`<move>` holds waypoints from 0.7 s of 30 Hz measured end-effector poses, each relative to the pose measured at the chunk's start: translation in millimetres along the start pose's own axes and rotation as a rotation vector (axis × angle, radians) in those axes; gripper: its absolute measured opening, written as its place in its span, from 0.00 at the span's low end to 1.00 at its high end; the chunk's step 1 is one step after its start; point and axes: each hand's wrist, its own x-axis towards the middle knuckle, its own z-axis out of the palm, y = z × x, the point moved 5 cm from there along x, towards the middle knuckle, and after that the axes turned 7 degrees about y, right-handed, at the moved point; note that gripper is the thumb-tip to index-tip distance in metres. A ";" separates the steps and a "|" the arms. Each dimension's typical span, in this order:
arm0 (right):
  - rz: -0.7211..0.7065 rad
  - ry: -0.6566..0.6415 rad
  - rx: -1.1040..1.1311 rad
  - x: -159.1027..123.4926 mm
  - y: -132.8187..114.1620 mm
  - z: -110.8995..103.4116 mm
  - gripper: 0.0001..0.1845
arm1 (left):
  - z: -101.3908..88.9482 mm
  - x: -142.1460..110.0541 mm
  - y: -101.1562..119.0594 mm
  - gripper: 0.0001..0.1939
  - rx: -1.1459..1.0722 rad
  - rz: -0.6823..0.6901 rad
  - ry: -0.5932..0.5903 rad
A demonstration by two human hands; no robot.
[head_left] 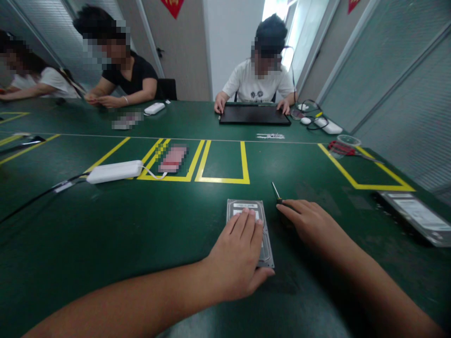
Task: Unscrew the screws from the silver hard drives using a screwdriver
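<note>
A silver hard drive (267, 251) lies label up on the green table in front of me. My left hand (239, 253) rests flat across its top, fingers stretched out together, with the thumb by the drive's near edge. Much of the label is covered by that hand. Just right of the drive, my right hand (306, 218) is closed round a small screwdriver (276, 191). Its thin metal shaft points away from me; most of the handle is hidden in my fingers. The screwdriver's tip is apart from the drive.
More hard drives (419, 213) sit at the right. A white power strip (114, 172) and a pixelated phone (172, 158) lie left. Yellow tape (221, 180) marks the table. Opposite, a person handles a black panel (254, 115); a clear container (341, 146) stands far right.
</note>
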 end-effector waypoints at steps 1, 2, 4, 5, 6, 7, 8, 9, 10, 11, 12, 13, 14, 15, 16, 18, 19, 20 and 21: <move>0.010 0.001 -0.003 -0.3 1.7 -1.1 0.22 | 0.2 -0.1 -0.1 0.44 -0.002 0.000 -0.002; 0.022 0.001 -0.011 -0.8 3.6 -2.0 0.22 | 0.3 -0.2 -0.3 0.44 -0.004 -0.003 -0.001; 0.047 -0.004 -0.047 -3.4 8.7 -3.1 0.21 | 0.3 -0.2 -0.7 0.44 -0.008 -0.005 0.001; 0.061 -0.010 -0.069 -5.5 12.0 -3.0 0.21 | 0.2 -0.2 -0.9 0.44 -0.009 -0.006 0.004; 0.073 -0.018 -0.092 -8.3 15.8 -2.4 0.20 | -0.1 -0.1 -0.9 0.44 -0.011 -0.003 0.007; 0.083 -0.025 -0.113 -11.8 20.4 -1.7 0.18 | -0.4 -0.1 -0.9 0.44 -0.012 -0.001 0.011; 0.093 -0.028 -0.133 -15.8 25.8 -1.0 0.16 | -0.7 0.0 -0.9 0.44 -0.014 0.002 0.012; 0.105 -0.029 -0.155 -20.4 32.3 -0.6 0.14 | -0.9 0.0 -0.9 0.44 -0.015 0.005 0.013; 0.117 -0.026 -0.174 -25.4 39.9 -0.5 0.12 | -1.2 0.0 -0.9 0.44 -0.016 0.005 0.016; 0.135 -0.022 -0.194 -30.7 48.8 -0.9 0.10 | -1.2 0.0 -1.0 0.44 -0.017 0.004 0.017; 0.159 -0.007 -0.210 -36.4 58.8 -2.3 0.09 | -1.2 0.0 -1.0 0.44 -0.020 0.005 0.016; 0.178 -0.001 -0.207 -42.3 69.1 -3.5 0.08 | -1.1 0.0 -0.9 0.44 -0.021 0.005 0.016; 0.228 0.017 -0.214 -48.5 81.5 -5.9 0.08 | -0.9 -0.2 -0.9 0.44 -0.022 0.006 0.017; 0.281 0.016 -0.212 -55.2 94.2 -7.5 0.08 | -0.9 -0.3 -1.0 0.44 -0.021 0.003 0.019; 0.336 0.005 -0.197 -62.2 106.9 -8.6 0.09 | -1.0 -0.5 -1.1 0.44 -0.020 0.002 0.021; 0.417 -0.062 -0.137 -77.0 130.0 -7.7 0.10 | -1.3 -1.1 -1.3 0.44 -0.018 0.000 0.022; 0.460 -0.064 -0.149 -84.8 141.1 -8.7 0.10 | -1.7 -1.3 -1.5 0.44 -0.017 0.000 0.023; 0.480 -0.079 -0.138 -92.4 150.4 -8.3 0.10 | -2.2 -1.5 -1.6 0.44 -0.015 0.003 0.024; 0.497 -0.084 -0.109 -99.8 158.9 -7.6 0.10 | -2.7 -1.6 -1.7 0.44 -0.015 0.006 0.026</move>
